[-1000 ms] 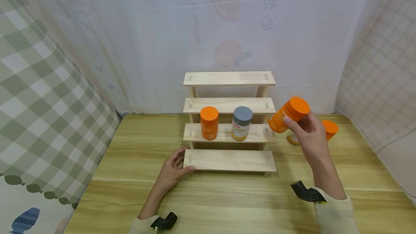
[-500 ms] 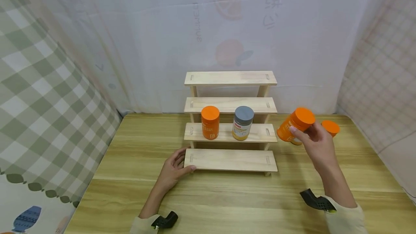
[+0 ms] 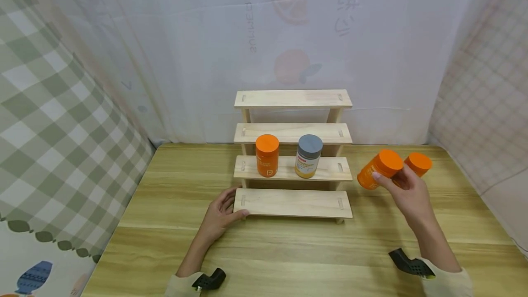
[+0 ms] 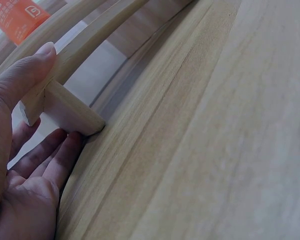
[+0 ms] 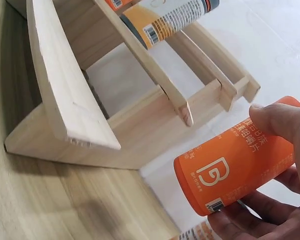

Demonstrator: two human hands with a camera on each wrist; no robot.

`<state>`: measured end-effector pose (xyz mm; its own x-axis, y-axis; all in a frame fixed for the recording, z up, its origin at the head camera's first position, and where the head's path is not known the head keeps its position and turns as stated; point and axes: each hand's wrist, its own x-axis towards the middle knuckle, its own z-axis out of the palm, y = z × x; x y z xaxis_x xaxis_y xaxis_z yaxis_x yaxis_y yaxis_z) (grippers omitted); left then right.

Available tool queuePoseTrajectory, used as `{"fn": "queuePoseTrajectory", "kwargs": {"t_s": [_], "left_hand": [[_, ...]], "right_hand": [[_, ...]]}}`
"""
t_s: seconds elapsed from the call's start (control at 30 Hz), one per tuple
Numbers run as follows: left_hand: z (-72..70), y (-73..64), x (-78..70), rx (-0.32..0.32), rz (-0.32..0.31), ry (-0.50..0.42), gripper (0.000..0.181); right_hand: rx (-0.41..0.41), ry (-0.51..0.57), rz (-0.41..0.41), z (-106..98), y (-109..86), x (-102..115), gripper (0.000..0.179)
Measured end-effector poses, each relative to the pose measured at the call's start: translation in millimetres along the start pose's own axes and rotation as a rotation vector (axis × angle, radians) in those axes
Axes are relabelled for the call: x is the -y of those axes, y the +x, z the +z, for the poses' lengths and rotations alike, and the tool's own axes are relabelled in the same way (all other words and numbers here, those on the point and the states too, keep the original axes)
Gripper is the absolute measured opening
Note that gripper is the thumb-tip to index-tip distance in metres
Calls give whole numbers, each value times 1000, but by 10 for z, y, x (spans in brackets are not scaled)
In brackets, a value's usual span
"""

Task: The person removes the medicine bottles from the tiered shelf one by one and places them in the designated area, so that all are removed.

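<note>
My right hand (image 3: 414,196) grips an orange pill bottle (image 3: 376,171) tilted to the left, thumb on the near side and fingers beneath. Its white "B" logo and barcode show in the right wrist view, to the right of the tiered wooden shelf (image 3: 293,203). My left hand (image 3: 222,214) holds that shelf's lowest tier at the left end. In the left wrist view the thumb (image 4: 45,52) lies on the board's edge and the fingers reach under beside a leg. On the second tier up stand another orange bottle (image 3: 267,156) and a grey-lidded bottle (image 3: 308,157).
Behind my right hand, an orange-lidded bottle (image 3: 418,163) stands on the wooden table (image 3: 185,173), partly hidden. Part of a label (image 5: 195,232) shows under the held bottle in the right wrist view. A white printed cloth (image 3: 198,81) hangs right behind the shelf.
My right hand has carried the orange pill bottle down and to the right, away from the shelf and closer to the orange-lidded bottle. My left hand stays in place.
</note>
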<state>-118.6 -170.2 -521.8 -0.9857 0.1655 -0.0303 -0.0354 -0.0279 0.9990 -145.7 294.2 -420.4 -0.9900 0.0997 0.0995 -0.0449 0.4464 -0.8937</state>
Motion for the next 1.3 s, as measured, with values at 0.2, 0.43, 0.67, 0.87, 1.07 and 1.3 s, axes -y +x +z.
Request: {"fn": "queuePoseTrajectory", "kwargs": {"t_s": [0.2,0.43,0.67,0.87,1.07,1.3], "left_hand": [[22,4,-3,0,-2,-3,81],[15,2,-9,-1,1,1,81],[6,-1,-31,-3,-4,4,80],[-2,0,-18,-12,-7,20,79],[-10,-4,-13,-12,-4,18,80],[-1,-3,-23,-9,-3,11,78]], "right_hand": [[8,-18,56,-89,-13,-120,58],[-6,-9,60,-143,-4,-265,56],[27,9,42,-236,6,-386,53],[83,-59,83,-309,17,-487,59],[125,-102,110,-384,37,-590,57],[159,-135,64,-425,46,-696,56]]}}
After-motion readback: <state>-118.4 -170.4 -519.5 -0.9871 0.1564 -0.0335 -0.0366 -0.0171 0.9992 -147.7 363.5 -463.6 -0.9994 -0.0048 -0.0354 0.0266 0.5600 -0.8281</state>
